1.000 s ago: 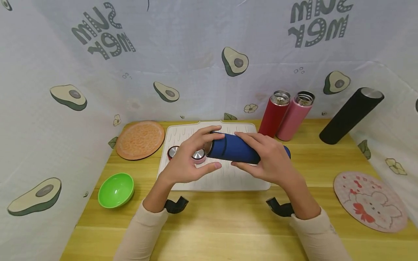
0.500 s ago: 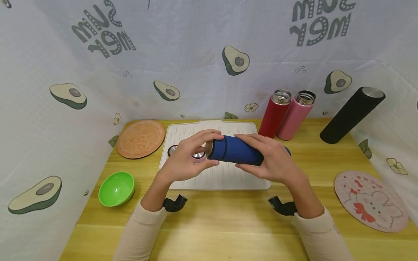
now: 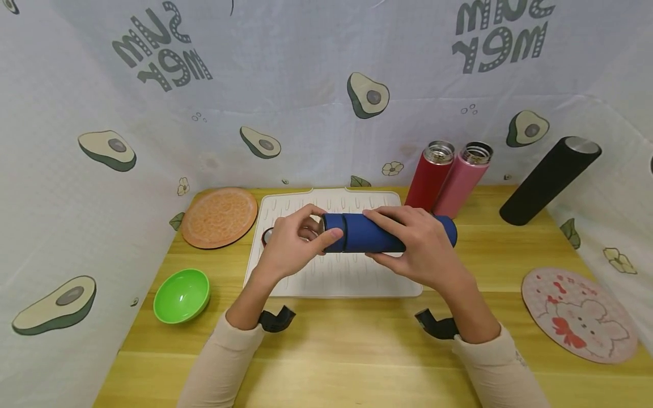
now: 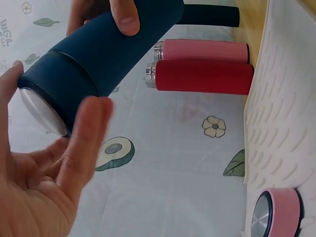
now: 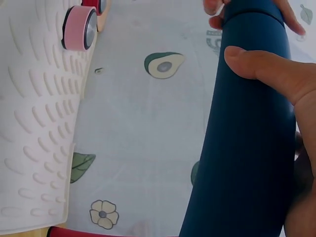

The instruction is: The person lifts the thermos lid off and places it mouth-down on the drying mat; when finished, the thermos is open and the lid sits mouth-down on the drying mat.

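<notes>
A dark blue thermos (image 3: pixel 362 233) lies nearly level in the air over a white draining mat (image 3: pixel 352 277). My right hand (image 3: pixel 428 246) grips its body, thumb on the near side and fingers across the top. At its left end, my left hand (image 3: pixel 288 243) pinches the blue cap (image 4: pixel 57 86), whose pale metal end faces the left palm. A dark seam separates cap and body. Behind the left hand on the mat, a pink lid (image 4: pixel 284 217) with a silver top lies close to a red lid (image 5: pixel 101 6), both mostly hidden in the head view.
Red (image 3: pixel 428 178) and pink (image 3: pixel 461 184) bottles stand uncapped at the back right. Farther right is a black bottle (image 3: pixel 548 181). A green bowl (image 3: pixel 181 297) and an orange round mat (image 3: pixel 219 218) sit left; a pink rabbit mat (image 3: pixel 579 317) lies right. Patterned cloth hangs behind.
The left hand's thumb has moved up onto the cap's near side and its fingers have curled in. The thermos has turned from slightly slanted to nearly level; the right hand keeps its grip.
</notes>
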A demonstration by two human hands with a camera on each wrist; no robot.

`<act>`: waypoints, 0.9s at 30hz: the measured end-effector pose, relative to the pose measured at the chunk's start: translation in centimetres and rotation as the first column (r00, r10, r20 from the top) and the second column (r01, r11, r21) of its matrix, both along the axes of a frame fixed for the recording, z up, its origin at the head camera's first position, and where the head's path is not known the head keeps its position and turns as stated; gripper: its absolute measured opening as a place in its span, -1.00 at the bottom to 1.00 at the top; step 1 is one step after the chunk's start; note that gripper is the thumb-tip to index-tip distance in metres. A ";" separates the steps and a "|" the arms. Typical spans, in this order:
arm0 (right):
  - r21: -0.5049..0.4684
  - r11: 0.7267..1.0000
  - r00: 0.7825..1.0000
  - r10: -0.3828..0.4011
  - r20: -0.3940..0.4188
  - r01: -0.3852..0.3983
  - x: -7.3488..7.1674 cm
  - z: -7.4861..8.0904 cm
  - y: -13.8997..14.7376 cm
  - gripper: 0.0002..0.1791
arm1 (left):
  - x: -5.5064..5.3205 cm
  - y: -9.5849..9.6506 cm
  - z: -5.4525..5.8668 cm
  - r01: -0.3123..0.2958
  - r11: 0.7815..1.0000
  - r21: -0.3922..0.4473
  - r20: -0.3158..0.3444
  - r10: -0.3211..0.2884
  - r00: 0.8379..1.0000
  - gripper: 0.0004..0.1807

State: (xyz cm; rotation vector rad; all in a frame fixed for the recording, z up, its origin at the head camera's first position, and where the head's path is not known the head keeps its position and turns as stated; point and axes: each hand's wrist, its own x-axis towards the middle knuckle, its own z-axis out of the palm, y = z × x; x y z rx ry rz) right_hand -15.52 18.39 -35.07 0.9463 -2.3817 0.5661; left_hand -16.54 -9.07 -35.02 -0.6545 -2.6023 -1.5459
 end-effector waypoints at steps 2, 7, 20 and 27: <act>0.000 1.000 1.000 -0.010 0.011 0.010 0.0 -0.1 0.1 -0.10 | -0.2 -0.1 -0.1 0.046 0.999 -0.004 0.004 -0.046 0.999 -0.27; -0.026 0.998 0.995 -0.046 0.083 0.049 -0.1 -0.1 0.7 -0.08 | -0.5 -0.4 0.1 0.270 0.962 0.045 -0.166 -0.260 0.951 -0.17; -0.097 0.995 0.975 -0.014 0.223 0.037 0.3 0.2 1.5 -0.08 | -0.5 -0.5 0.3 0.413 0.903 0.118 -0.268 -0.372 0.889 -0.31; -0.090 0.995 0.975 -0.024 0.222 0.045 0.3 0.1 1.4 -0.08 | -0.4 -0.4 0.0 0.340 0.928 0.154 -0.225 -0.302 0.926 -0.27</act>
